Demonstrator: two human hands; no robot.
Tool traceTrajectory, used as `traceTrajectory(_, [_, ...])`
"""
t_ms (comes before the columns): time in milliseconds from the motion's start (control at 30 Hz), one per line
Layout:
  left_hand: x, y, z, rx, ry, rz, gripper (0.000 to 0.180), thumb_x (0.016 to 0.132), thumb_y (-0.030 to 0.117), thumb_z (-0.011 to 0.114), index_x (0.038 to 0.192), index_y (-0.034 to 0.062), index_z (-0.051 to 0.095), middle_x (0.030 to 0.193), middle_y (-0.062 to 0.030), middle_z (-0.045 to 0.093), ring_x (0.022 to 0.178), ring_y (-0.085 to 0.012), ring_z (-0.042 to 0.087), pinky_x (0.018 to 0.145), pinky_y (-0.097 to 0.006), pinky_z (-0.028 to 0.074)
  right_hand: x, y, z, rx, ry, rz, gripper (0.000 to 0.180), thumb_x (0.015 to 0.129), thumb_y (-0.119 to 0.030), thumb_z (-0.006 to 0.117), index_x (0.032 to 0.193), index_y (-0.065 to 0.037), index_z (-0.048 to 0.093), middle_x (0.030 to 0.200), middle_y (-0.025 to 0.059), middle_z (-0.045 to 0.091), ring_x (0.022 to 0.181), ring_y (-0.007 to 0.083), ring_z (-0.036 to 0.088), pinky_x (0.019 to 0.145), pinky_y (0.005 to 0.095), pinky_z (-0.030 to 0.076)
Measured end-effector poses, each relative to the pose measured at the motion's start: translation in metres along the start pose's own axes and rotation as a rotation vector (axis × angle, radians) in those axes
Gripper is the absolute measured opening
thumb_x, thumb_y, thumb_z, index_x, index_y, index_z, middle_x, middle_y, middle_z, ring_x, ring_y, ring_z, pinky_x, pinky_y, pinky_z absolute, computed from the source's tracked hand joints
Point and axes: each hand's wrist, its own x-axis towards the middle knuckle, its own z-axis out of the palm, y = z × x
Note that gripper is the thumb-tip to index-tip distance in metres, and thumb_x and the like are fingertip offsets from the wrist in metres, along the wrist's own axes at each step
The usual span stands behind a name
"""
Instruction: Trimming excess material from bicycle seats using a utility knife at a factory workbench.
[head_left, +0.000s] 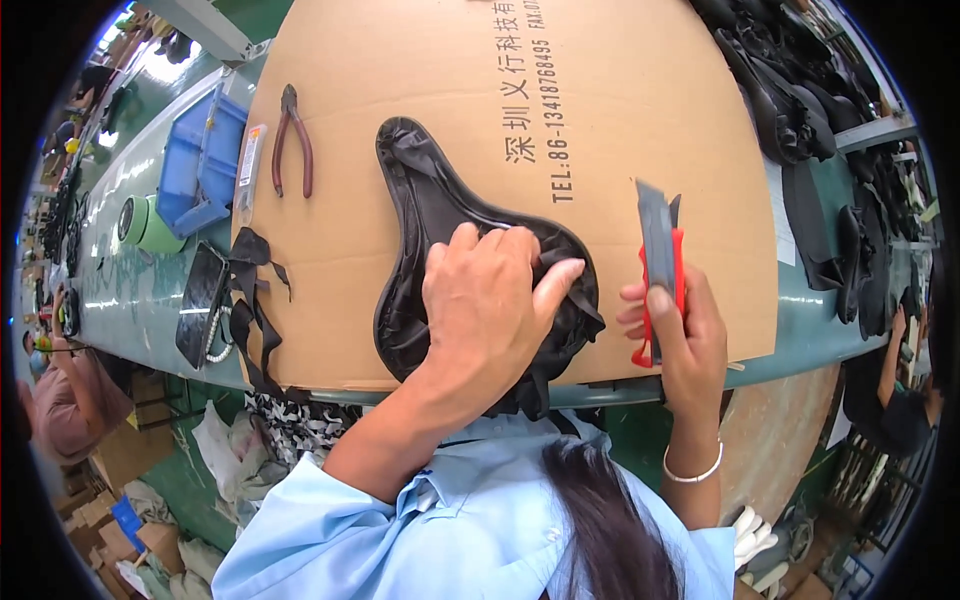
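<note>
A black bicycle saddle (420, 175) lies underside up on the cardboard, its narrow nose pointing away from me and its wide end close to the table's edge. Loose black cover material bunches inside its rim. My left hand (480, 290) presses into the wide part with curled fingers, the thumb against the folded material at the right; the fingertips are partly hidden. To the right of the saddle, my right hand (680, 335) holds a red-and-grey utility knife (657, 240) off the saddle, slanted tip pointing away. A dark pointed piece beside its blade cannot be made out.
A large cardboard sheet (350, 60) covers the table. At left lie red-handled pliers (292, 140), a blue bin (200, 155), a green container (150, 225), a phone-like dark slab (200, 300) and black scraps (255, 320). Black saddle parts (790, 110) pile up at right. Other people sit at both sides.
</note>
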Motion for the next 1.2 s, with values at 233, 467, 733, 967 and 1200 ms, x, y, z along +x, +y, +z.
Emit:
traceTrajectory(233, [0.007, -0.006, -0.012, -0.339, -0.273, -0.035, 0.023, 0.081, 0.02, 0.062, 0.069, 0.0014, 0.06, 0.066, -0.0101, 0.058, 0.071, -0.0274, 0.05, 0.066, -0.04, 0.04, -0.017, 0.006, -0.017, -0.569, -0.038, -0.433, 0.045, 0.087, -0.003, 0.059, 0.131, -0.009, 0.053, 0.072, 0.0101, 0.057, 0.056, 0.0177, 0.055, 0.053, 0.0285, 0.045])
traceTrajectory(467, [0.01, -0.011, -0.017, -0.534, -0.343, -0.187, 0.028, 0.079, 0.023, 0.061, 0.066, -0.0014, 0.06, 0.061, -0.0098, 0.052, 0.068, -0.0231, 0.045, 0.062, -0.036, 0.038, -0.002, -0.014, -0.013, -0.981, -0.217, -0.568, 0.06, 0.078, 0.001, 0.063, 0.132, -0.024, 0.057, 0.061, 0.0051, 0.046, 0.049, 0.018, 0.047, 0.047, 0.0329, 0.04])
traceTrajectory(733, [0.01, -0.021, -0.023, -0.74, -0.432, -0.195, 0.027, 0.072, 0.018, 0.061, 0.059, -0.0026, 0.049, 0.052, -0.0063, 0.045, 0.063, -0.0176, 0.042, 0.058, -0.033, 0.037, 0.004, -0.031, -0.02, -0.886, -0.262, -0.533, 0.058, 0.077, 0.0, 0.065, 0.13, -0.023, 0.058, 0.057, 0.0049, 0.041, 0.047, 0.0179, 0.044, 0.046, 0.0332, 0.037])
traceTrajectory(967, [0.003, -0.03, -0.026, -0.997, -0.445, -0.334, 0.022, 0.072, 0.014, 0.061, 0.058, -0.0016, 0.054, 0.061, -0.0071, 0.054, 0.066, -0.0125, 0.05, 0.057, -0.029, 0.038, 0.003, -0.052, -0.029, -1.048, -0.49, -0.377, 0.06, 0.083, -0.002, 0.062, 0.137, -0.025, 0.051, 0.059, 0.0062, 0.048, 0.048, 0.0225, 0.049, 0.046, 0.034, 0.039])
traceTrajectory(1200, [0.007, -0.025, -0.014, -1.502, -0.103, -0.377, 0.022, 0.079, 0.009, 0.058, 0.06, -0.0008, 0.059, 0.071, -0.0078, 0.061, 0.074, -0.0112, 0.055, 0.064, -0.022, 0.038, -0.069, -0.012, 0.002, -0.461, -0.146, 0.049, 0.052, 0.092, -0.002, 0.052, 0.142, -0.007, 0.039, 0.111, 0.0179, 0.065, 0.077, 0.0222, 0.065, 0.071, 0.0313, 0.05])
